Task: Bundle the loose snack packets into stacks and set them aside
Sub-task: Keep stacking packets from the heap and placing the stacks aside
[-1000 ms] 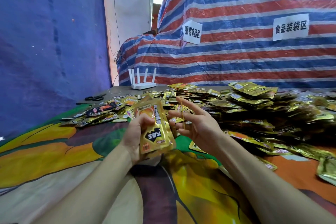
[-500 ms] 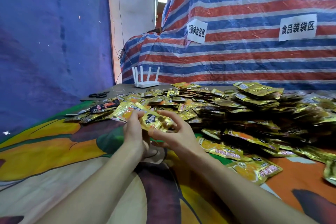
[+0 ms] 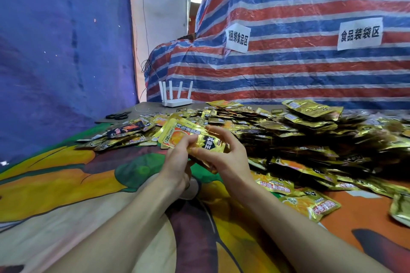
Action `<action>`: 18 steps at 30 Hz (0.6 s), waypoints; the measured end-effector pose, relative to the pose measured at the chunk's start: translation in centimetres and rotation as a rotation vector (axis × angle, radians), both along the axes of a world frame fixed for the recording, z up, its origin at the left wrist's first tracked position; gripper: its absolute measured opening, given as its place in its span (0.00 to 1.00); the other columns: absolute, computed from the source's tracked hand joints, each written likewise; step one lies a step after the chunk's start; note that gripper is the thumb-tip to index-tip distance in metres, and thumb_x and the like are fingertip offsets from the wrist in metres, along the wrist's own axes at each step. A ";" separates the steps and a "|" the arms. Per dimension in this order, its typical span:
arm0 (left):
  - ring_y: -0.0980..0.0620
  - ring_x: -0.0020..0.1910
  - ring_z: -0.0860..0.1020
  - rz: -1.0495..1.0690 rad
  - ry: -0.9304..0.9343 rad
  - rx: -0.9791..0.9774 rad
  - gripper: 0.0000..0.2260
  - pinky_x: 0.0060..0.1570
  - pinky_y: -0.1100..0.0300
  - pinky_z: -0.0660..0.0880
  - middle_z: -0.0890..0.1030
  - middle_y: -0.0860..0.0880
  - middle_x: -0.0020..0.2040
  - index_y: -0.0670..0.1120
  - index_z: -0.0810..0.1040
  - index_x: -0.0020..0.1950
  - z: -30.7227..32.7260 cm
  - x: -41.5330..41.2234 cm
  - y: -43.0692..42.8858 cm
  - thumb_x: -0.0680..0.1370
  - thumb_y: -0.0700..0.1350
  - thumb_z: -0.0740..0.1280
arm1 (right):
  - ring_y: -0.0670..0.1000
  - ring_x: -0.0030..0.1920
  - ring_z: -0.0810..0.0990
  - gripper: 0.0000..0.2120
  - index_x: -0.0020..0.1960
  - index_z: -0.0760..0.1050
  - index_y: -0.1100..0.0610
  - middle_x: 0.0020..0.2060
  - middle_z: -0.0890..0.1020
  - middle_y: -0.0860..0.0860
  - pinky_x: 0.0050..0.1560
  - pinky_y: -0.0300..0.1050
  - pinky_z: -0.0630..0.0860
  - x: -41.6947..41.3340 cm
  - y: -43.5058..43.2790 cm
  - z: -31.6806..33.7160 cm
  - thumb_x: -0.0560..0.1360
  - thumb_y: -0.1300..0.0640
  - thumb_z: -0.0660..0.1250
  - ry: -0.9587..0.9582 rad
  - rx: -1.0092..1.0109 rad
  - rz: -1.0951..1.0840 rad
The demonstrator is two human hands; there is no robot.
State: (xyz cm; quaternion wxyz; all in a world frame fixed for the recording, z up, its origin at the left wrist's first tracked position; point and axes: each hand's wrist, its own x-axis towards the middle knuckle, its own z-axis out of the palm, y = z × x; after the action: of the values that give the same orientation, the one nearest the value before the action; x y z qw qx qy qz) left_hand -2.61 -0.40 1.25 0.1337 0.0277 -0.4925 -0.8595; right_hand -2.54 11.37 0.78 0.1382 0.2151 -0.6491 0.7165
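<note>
A small stack of gold snack packets lies sideways between both hands, just above the patterned cloth. My left hand grips it from below, thumb over its near edge. My right hand pinches the stack's right end with curled fingers, and a thin yellowish band seems to run round that end. A big heap of loose gold packets covers the table behind and to the right. Two loose orange-and-gold packets lie near my right forearm.
A white router with antennas stands at the back of the table, black scissors to its left. A dark packet lies at the heap's left edge. A striped tarp with paper signs hangs behind, a blue sheet on the left.
The stack went from upright in my left hand to lying sideways. My right hand, spread open with a band on its fingers, closed onto the stack's right end.
</note>
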 end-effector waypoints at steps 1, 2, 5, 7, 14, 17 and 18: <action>0.50 0.24 0.78 -0.017 0.003 0.011 0.13 0.24 0.61 0.75 0.76 0.48 0.26 0.42 0.78 0.34 0.1 0.2 0.0 0.79 0.41 0.66 | 0.52 0.56 0.83 0.25 0.56 0.83 0.48 0.53 0.84 0.44 0.51 0.53 0.82 -0.1 0.1 0.1 0.59 0.58 0.82 -0.029 -0.019 0.033; 0.50 0.23 0.77 -0.030 0.004 0.022 0.12 0.23 0.61 0.74 0.76 0.48 0.26 0.42 0.77 0.35 0.2 0.3 0.0 0.79 0.41 0.65 | 0.55 0.53 0.84 0.24 0.53 0.84 0.49 0.51 0.85 0.48 0.47 0.54 0.83 -0.2 0.3 0.1 0.58 0.60 0.80 -0.074 -0.057 0.080; 0.47 0.27 0.80 -0.072 0.004 0.008 0.10 0.29 0.58 0.77 0.80 0.45 0.31 0.41 0.78 0.39 0.3 0.7 0.0 0.79 0.41 0.64 | 0.62 0.47 0.85 0.18 0.49 0.86 0.51 0.45 0.86 0.56 0.43 0.55 0.80 -0.8 0.8 0.2 0.62 0.67 0.76 -0.210 -0.147 0.191; 0.46 0.32 0.81 -0.100 -0.006 -0.018 0.09 0.33 0.55 0.78 0.82 0.44 0.36 0.41 0.80 0.42 0.2 0.9 0.0 0.79 0.42 0.64 | 0.63 0.47 0.86 0.15 0.48 0.86 0.52 0.43 0.86 0.56 0.45 0.57 0.81 -1.0 0.9 0.2 0.65 0.67 0.73 -0.241 -0.162 0.196; 0.46 0.33 0.81 -0.120 -0.024 0.031 0.07 0.33 0.55 0.79 0.80 0.43 0.39 0.42 0.78 0.44 0.2 0.6 0.0 0.79 0.43 0.64 | 0.45 0.47 0.84 0.19 0.54 0.81 0.46 0.47 0.83 0.42 0.42 0.42 0.82 -1.0 1.0 -0.1 0.66 0.53 0.81 -0.003 0.179 -0.056; 0.47 0.29 0.78 -0.123 -0.043 0.023 0.08 0.27 0.58 0.76 0.78 0.45 0.35 0.43 0.77 0.40 0.2 0.6 -0.4 0.78 0.43 0.63 | 0.47 0.47 0.86 0.20 0.56 0.82 0.49 0.49 0.84 0.44 0.44 0.46 0.84 -0.9 1.2 0.2 0.66 0.56 0.82 -0.096 0.205 -0.011; 0.47 0.28 0.79 -0.145 -0.054 0.028 0.09 0.27 0.58 0.77 0.79 0.44 0.34 0.42 0.78 0.39 0.3 0.7 -0.4 0.78 0.43 0.63 | 0.48 0.45 0.87 0.20 0.56 0.82 0.51 0.47 0.85 0.47 0.40 0.46 0.84 -0.8 1.4 0.4 0.66 0.57 0.82 -0.156 0.184 0.021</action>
State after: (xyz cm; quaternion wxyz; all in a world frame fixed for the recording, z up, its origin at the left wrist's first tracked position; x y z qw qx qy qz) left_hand -1.89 -0.85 1.51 0.0577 0.0170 -0.4844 -0.8728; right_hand -3.38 12.75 1.21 0.0596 0.1772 -0.7185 0.6699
